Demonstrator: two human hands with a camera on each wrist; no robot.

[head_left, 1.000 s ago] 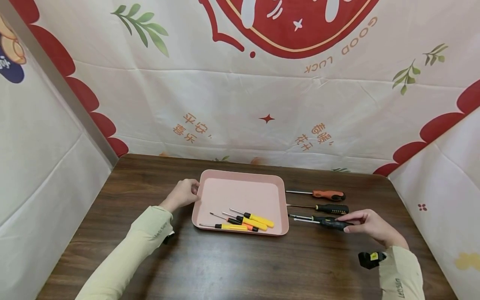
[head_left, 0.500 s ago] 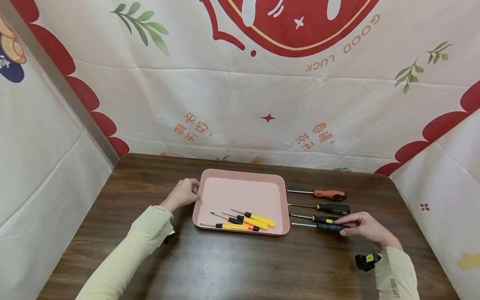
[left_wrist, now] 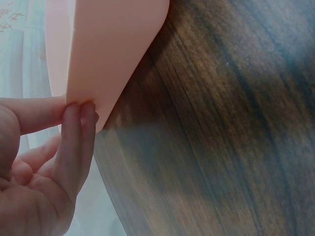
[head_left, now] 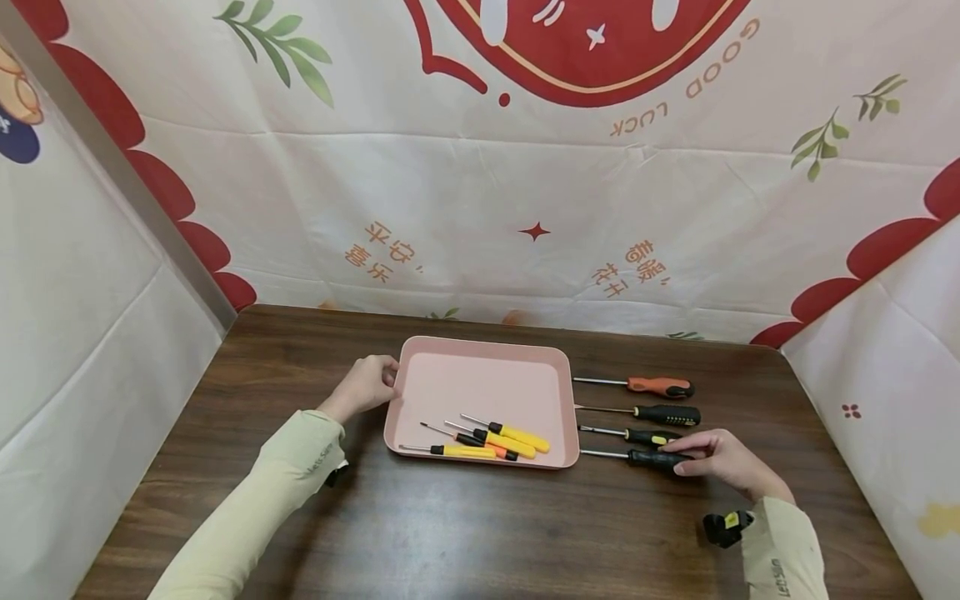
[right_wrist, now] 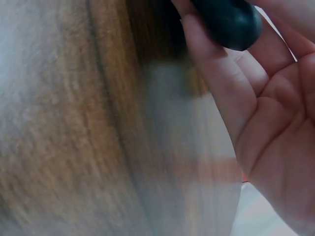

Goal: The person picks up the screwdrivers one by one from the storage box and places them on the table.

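My left hand (head_left: 365, 387) pinches the left rim of a pink tray (head_left: 480, 367); in the left wrist view thumb and fingers sit on either side of the tray wall (left_wrist: 106, 54). Inside the tray lie several small screwdrivers, such as a yellow-handled one (head_left: 521, 436), mostly along its front. To the right of the tray my right hand (head_left: 731, 462) grips the handle end of a black screwdriver (head_left: 648, 457), its shaft pointing left at the tray. The right wrist view shows the black handle (right_wrist: 231, 22) between thumb and fingers.
Beyond the gripped one, three more screwdrivers lie in a row: a black one with yellow marks (head_left: 647, 437), a black one (head_left: 667, 415) and an orange one (head_left: 656, 386). A printed cloth (head_left: 465, 208) hangs behind the wooden table (head_left: 480, 533).
My right hand has moved slightly left and toward me with the black screwdriver, which now lies apart from the yellow-marked one. The left hand stays on the tray rim.
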